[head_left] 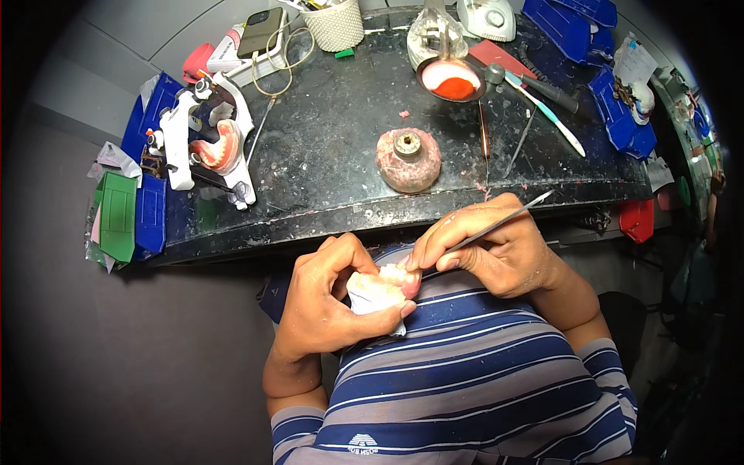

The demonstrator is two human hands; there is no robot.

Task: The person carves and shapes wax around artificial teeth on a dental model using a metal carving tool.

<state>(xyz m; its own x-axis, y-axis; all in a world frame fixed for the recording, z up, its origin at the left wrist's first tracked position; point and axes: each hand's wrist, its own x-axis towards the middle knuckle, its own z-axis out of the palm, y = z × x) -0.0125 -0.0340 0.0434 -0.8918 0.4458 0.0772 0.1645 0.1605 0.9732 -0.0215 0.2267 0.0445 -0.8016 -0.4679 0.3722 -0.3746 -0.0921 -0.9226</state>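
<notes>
My left hand grips a pale plaster dental cast with a pink gum base and tooth-coloured teeth, held low in front of my striped shirt. In my right hand is a slim metal hand tool; its far end points up to the right, and its working end is at the teeth, partly hidden by my fingers. Beyond my hands, on the dark bench, stands a round, pink-stained burner with a metal top.
A white articulator holds dentures at left. A pan of red wax, a toothbrush and several tools lie at the back right. Blue trays, a green bin, a phone and a woven cup line the edges.
</notes>
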